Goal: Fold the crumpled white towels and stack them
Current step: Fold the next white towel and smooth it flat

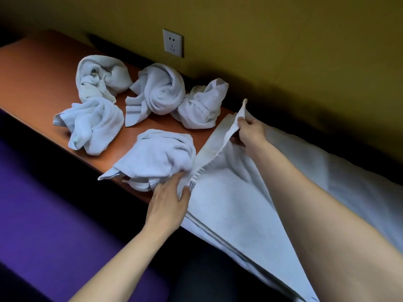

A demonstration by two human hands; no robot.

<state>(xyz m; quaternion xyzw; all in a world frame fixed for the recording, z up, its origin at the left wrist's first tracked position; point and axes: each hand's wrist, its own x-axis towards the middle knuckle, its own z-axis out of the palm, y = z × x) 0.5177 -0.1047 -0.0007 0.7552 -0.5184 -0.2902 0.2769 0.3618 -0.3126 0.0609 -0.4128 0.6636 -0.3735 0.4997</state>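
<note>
— Where's the towel?
— Spread towel (229, 192) on the table's (32, 68) right end; left hand (170, 197) pinches its near corner, right hand (250, 131) grips the far edge, I think.

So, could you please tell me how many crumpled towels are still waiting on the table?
5: back left, back middle, back right, front left, and nearest, beside the left hand. None appears hidden.

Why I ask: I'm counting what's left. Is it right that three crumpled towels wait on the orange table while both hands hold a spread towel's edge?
Not three: the head view shows five crumpled towels on the orange table; both hands, left hand and right hand, do hold the spread towel.
</note>
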